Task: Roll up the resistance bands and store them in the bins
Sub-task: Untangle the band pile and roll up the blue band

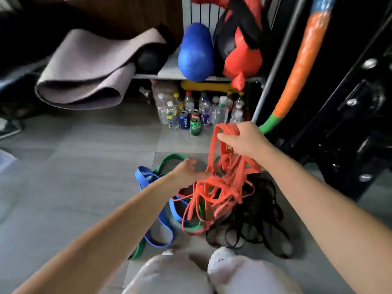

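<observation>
A tangle of orange resistance bands [220, 187] hangs from my right hand [244, 141], which grips their top loops above the floor. My left hand [188, 169] reaches into the tangle lower down with fingers spread, touching the orange strands; whether it grips any is unclear. On the grey floor below lie a blue band [161, 219], a green band [169, 160] and a heap of black bands [261, 221]. No bin shows in this view.
Several plastic bottles and cans [191, 115] stand under a metal shelf [191, 77] holding a blue ball and red bags. A folded grey mat [89, 73] lies at left. An orange-green hoop [297, 66] and black equipment stand at right. My knees [212, 274] fill the bottom.
</observation>
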The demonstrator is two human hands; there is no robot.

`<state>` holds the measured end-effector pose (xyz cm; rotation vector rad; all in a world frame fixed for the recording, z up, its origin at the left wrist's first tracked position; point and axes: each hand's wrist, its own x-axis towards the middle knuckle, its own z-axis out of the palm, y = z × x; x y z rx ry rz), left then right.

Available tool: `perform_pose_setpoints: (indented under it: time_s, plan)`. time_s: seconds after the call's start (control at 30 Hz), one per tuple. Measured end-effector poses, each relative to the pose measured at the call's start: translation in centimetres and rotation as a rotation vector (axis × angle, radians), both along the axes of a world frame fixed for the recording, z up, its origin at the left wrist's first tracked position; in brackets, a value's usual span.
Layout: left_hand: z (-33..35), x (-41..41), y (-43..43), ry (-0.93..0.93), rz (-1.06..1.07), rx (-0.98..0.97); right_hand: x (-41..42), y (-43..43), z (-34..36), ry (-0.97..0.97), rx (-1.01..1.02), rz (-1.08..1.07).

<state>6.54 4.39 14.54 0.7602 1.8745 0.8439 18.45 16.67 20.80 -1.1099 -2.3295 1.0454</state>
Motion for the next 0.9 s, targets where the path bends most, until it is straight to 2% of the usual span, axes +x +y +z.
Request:
perform_pose_setpoints:
  time_s: [0.17,0.23,0.33,0.4,0.5,0.57,0.67,0.77,0.83,0.9]
  plan:
    - [4.4,0.2,-2.5,0.193,-0.091,0.045,1.1,-3.4,7.7,-0.058,0.209,0.039]
    - [5.7,0.7,-2.9,0.182,-0.048,0.101,1.4,-5.1,10.6,-0.001,0.25,0.054]
    - [8.2,1.9,-3.3,0.241,-0.122,0.164,1.2,-7.2,15.6,0.187,0.283,0.082]
    - [10.0,2.8,-3.3,0.251,-0.181,0.309,1.3,-8.4,19.3,0.321,0.261,0.111]
    - [11.9,4.7,-3.4,0.155,-0.204,0.541,1.8,-10.1,24.2,0.541,0.18,0.191]
    - [12.1,5.8,-3.2,0.15,-0.196,0.551,2.1,-11.0,26.3,0.621,0.148,0.217]
    - [11.2,6.3,-2.9,0.089,-0.025,0.497,2.2,-11.7,26.9,0.633,0.116,0.239]
    - [10.9,6.0,-2.9,-0.089,0.306,0.46,3.1,-10.8,25.5,0.617,0.15,0.179]
    - [12.1,4.9,-2.6,-0.226,0.494,0.529,4.4,-9.6,23.7,0.541,0.178,0.112]
    - [15.1,3.8,-2.3,-0.298,0.558,0.628,5.5,-8.8,20.8,0.405,0.163,0.051]
